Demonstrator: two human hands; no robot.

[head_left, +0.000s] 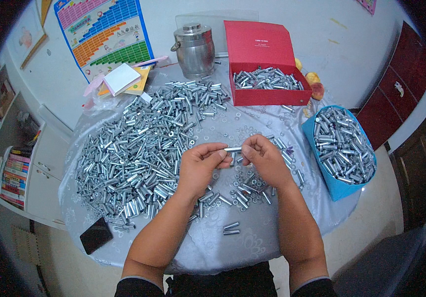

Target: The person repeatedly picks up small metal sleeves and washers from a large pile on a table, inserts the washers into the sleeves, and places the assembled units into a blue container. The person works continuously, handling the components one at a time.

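Above the middle of the table, a short shiny metal sleeve (233, 149) lies level between my two hands. Its left end is pinched by the thumb and fingers of my left hand (203, 162). My right hand (262, 156) is closed at the other end; whether a small part is also in those fingers is hidden. To the left spreads a large heap of similar metal sleeves (139, 148). Loose washers and nuts (245, 190), mixed with more sleeves, lie beneath and around my right hand. Two or three single sleeves (231, 228) rest between my forearms.
A red box (272, 97) with its lid up holds metal parts at the back. At right stands a blue bin (324, 168) full of them. A steel canister (194, 52), stacked notepads (122, 79) and fruit (316, 86) are behind; a black phone (96, 236) lies front left.
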